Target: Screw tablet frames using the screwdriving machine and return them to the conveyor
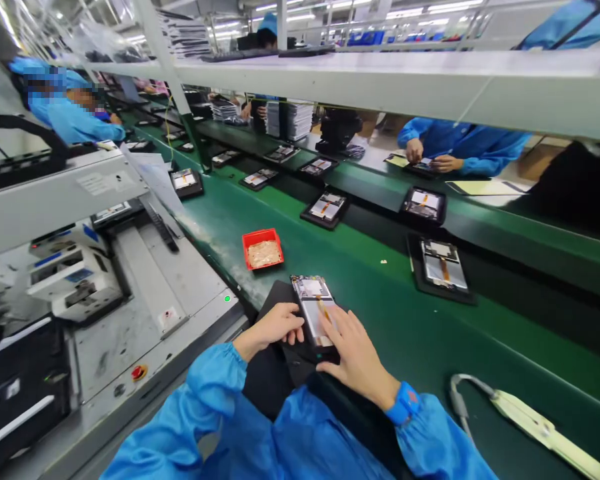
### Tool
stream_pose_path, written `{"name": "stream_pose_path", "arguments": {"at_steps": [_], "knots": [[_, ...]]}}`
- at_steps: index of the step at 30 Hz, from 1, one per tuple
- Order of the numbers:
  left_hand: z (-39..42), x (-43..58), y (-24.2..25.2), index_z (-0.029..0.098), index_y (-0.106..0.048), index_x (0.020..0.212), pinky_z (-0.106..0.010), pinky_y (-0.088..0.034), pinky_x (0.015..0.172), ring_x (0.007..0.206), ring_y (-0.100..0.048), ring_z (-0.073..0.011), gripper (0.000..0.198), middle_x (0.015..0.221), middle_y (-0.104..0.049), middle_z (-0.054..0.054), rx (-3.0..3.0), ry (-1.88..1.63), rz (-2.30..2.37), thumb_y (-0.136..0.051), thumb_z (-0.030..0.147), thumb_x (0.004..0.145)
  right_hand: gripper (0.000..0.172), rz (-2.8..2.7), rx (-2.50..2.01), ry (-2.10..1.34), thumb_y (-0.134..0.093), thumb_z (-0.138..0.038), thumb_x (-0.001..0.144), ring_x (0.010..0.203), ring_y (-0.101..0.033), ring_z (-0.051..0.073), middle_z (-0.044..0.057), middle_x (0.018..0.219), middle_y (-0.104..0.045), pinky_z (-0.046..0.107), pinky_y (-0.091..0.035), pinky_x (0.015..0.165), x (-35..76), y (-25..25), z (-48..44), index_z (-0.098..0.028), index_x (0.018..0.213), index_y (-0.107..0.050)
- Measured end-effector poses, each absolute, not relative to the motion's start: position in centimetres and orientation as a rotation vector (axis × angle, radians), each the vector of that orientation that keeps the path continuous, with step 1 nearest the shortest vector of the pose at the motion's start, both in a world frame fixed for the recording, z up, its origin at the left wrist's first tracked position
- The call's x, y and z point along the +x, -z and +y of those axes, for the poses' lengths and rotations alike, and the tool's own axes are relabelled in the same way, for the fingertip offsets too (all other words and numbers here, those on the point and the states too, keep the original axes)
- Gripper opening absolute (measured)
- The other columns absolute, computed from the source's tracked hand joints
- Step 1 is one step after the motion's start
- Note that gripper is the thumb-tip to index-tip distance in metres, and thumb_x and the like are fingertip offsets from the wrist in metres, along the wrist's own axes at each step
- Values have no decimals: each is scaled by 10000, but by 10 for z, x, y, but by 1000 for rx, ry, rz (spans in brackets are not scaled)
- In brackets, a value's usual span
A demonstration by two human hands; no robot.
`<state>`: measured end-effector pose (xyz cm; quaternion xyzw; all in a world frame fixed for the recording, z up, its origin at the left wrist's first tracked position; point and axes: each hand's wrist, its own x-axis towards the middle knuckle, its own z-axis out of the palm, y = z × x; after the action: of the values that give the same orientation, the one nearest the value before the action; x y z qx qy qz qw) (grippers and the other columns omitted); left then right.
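An opened tablet [310, 310] with its inner parts bare lies in front of me, on a dark tray [275, 300] at the belt's near edge. A silver battery and an orange ribbon cable [324, 308] show inside it. My right hand [355, 347] lies over the tablet's right side, fingers spread and stretched, the fingertips near the cable. Beside the left edge is my left hand [275, 325], its fingers curled; anything inside them is hidden. Around my right wrist sits a blue strap [404, 403].
A red bin [263, 249] of small pale pieces stands beyond the tablet. Several opened tablets on black trays [443, 267] line the green belt. At left is a grey machine [130, 293]; at right, a pale handheld tool [535, 420]. Co-workers in blue sit across and farther left.
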<state>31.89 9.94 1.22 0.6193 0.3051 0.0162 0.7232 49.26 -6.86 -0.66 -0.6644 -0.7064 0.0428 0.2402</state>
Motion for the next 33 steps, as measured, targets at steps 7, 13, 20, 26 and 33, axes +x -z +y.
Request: {"name": "stream_pose_path", "arguments": {"at_steps": [7, 13, 20, 26, 33], "knots": [[108, 303, -24, 111, -655, 813, -180, -204, 427, 423, -357, -43, 224, 555, -590, -2, 1218, -51, 535, -656, 334, 830, 535, -1945, -1758, 41, -502, -76, 844, 1303, -510, 291, 141, 1402, -552, 478, -455, 1068, 483, 9, -64, -186, 1366, -541], [103, 295, -1, 113, -617, 783, -160, -221, 421, 425, -361, -35, 202, 570, -527, 15, 640, -185, 553, -737, 275, 765, 365, -1877, -1603, -218, -613, -309, 919, 1186, -571, 296, 143, 1270, -618, 491, -494, 988, 459, 10, -64, -222, 1272, -580], [93, 313, 12, 98, -614, 753, -149, -334, 472, 482, -437, -30, 135, 631, -524, 6, 518, -347, 649, -694, 198, 799, 265, -1796, -1507, -332, -504, -246, 976, 942, -629, 239, 96, 1043, -696, 404, -499, 847, 434, 12, -52, -253, 1195, -653], [87, 307, -2, 109, -638, 843, -208, -423, 518, 543, -558, -88, 132, 747, -632, -49, 657, -407, 718, -634, 241, 845, 210, -1102, -1602, -716, -658, -398, 884, 673, -581, 189, 47, 731, -651, 325, -465, 640, 430, 9, -40, -206, 801, -677], [49, 287, -23, 177, -698, 825, -265, -445, 662, 679, -579, -144, 121, 778, -667, -30, 1721, -666, 929, -588, 217, 856, 368, -470, -1244, -1316, -842, -443, 679, 477, -427, 76, -30, 560, -543, 206, -288, 453, 428, 16, -37, -171, 706, -597]]}}
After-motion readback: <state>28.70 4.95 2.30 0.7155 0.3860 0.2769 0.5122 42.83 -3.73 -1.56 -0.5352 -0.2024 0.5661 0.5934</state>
